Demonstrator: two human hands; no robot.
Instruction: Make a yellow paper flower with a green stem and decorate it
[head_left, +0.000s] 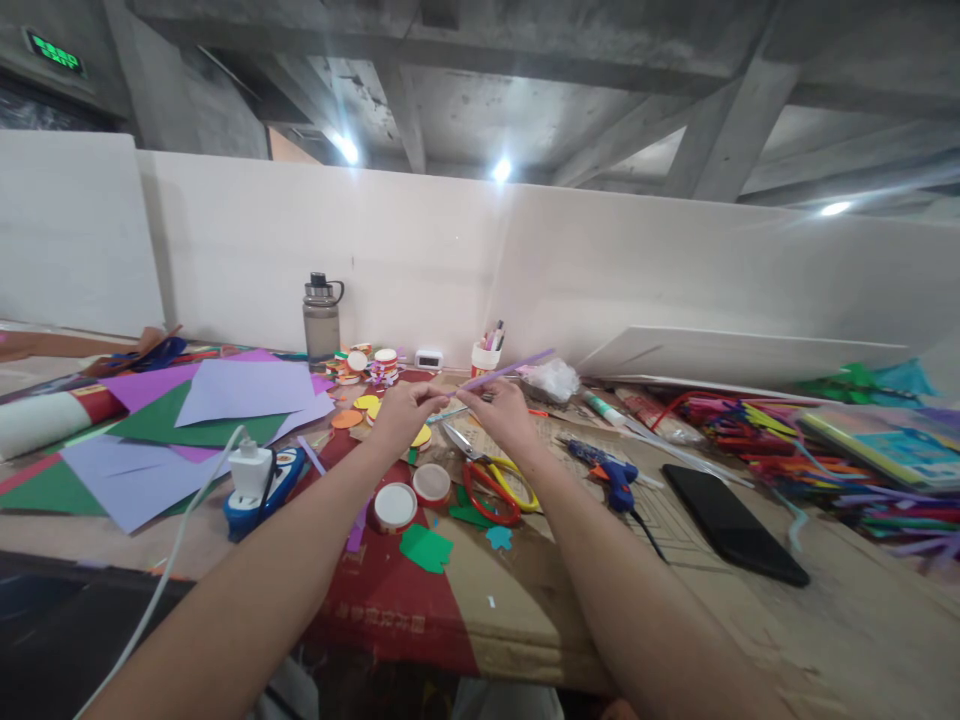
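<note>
Near the middle of the view, my left hand (405, 415) and my right hand (501, 408) are raised over the table, fingertips close together. A thin purple strip (521, 364) runs between them, pinched by the fingers of both hands, and its long end slants up to the right. Below the hands lie scissors with red handles (491, 495) and a pair with yellow handles (519, 484). Two round white-topped containers (395, 507) and a green paper piece (426, 548) are under my left forearm.
A blue glue gun (619, 483) and a black phone (735, 523) lie right. Paper sheets (244, 393) and a blue power strip (262, 497) with a white cable are left. Behind stand a bottle (321, 325) and a pen cup (485, 358). Colourful strips (750, 440) pile up far right.
</note>
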